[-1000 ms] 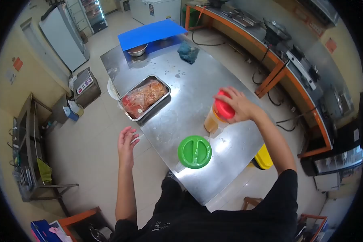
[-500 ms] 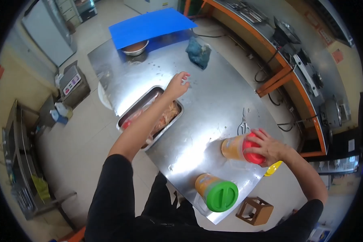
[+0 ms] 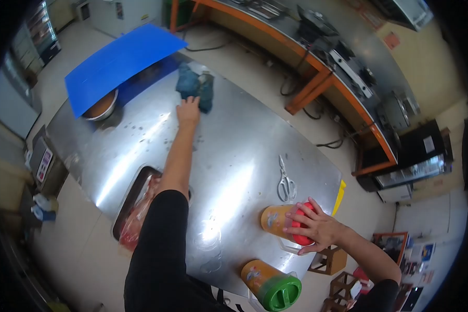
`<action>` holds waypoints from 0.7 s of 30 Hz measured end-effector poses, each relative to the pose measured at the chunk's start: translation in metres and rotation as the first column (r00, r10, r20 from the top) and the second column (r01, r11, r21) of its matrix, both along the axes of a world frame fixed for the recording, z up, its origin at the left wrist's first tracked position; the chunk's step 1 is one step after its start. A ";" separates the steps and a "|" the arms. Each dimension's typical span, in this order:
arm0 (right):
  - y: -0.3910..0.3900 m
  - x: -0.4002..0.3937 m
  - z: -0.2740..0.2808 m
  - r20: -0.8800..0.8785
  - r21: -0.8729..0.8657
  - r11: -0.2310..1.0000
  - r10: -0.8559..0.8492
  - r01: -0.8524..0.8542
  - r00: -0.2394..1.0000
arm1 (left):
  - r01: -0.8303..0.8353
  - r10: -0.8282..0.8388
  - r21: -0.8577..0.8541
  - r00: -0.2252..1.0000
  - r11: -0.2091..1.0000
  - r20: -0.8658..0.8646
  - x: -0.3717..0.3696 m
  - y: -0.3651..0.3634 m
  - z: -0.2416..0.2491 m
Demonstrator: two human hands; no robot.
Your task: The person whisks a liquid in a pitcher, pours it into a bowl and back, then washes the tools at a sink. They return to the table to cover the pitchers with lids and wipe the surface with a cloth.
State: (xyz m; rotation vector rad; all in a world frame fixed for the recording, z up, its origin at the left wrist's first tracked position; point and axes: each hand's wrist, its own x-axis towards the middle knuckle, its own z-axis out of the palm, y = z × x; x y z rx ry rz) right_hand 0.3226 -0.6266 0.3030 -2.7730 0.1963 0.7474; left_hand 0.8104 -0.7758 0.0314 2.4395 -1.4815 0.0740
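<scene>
My left hand (image 3: 189, 108) stretches to the far side of the steel table, its fingers extended at the near edge of a crumpled dark teal cloth (image 3: 188, 82). How firmly they touch it is hard to tell. My right hand (image 3: 316, 226) is wrapped over the red lid (image 3: 302, 222) of a plastic pitcher (image 3: 275, 219) with orange-yellow contents, which stands on the table. Nearer me is a similar pitcher (image 3: 257, 276) with a green lid (image 3: 282, 292). Metal scissors (image 3: 285, 183) lie just beyond the red-lidded pitcher.
Under my left arm a metal tray (image 3: 124, 208) holds raw meat (image 3: 139, 221) in clear plastic. A blue sheet (image 3: 122, 65) partly covers a metal bowl (image 3: 106, 110) at the far left. Past the table runs an orange-framed counter (image 3: 317, 86). A brown stool (image 3: 330, 260) stands right of the table.
My left hand has moved from above the tray out to the dark cloth. My right hand stays on the red lid. The camera view has turned to the right.
</scene>
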 end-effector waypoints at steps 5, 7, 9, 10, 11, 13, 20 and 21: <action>0.005 -0.010 -0.001 0.180 0.162 0.966 -0.230 0.202 0.956 | -0.055 -0.051 -0.600 0.986 0.798 -0.158 -0.001 -0.010 0.049; 0.003 -0.014 0.000 0.281 0.265 0.893 -0.431 0.363 0.857 | -0.040 -0.199 -0.673 0.941 0.739 -0.275 -0.001 -0.007 0.106; 0.006 -0.024 -0.002 0.349 0.391 0.742 -0.667 0.545 0.658 | -0.033 -0.337 -0.698 0.859 0.715 -0.385 -0.007 0.008 0.162; 0.007 -0.025 0.003 0.461 0.304 0.765 -0.640 0.567 0.615 | -0.024 -0.394 -0.688 0.805 0.725 -0.444 -0.013 0.024 0.190; 0.006 -0.027 0.010 0.561 0.213 0.770 -0.600 0.601 0.570 | 0.012 -0.559 -0.711 0.627 0.703 -0.542 -0.037 0.055 0.230; 0.009 -0.022 0.015 0.768 0.195 0.771 -0.505 0.606 0.395 | 0.072 -0.707 -0.728 0.320 0.682 -0.631 -0.094 0.115 0.296; 0.095 0.002 0.059 0.907 0.419 0.724 -0.315 0.548 -0.279 | 0.403 -0.830 -0.821 -0.217 0.404 -0.514 -0.299 0.239 0.386; 0.106 -0.015 0.070 0.922 0.386 0.678 -0.272 0.625 -0.274 | 0.374 -0.887 -0.843 -0.101 0.386 -0.451 -0.312 0.252 0.385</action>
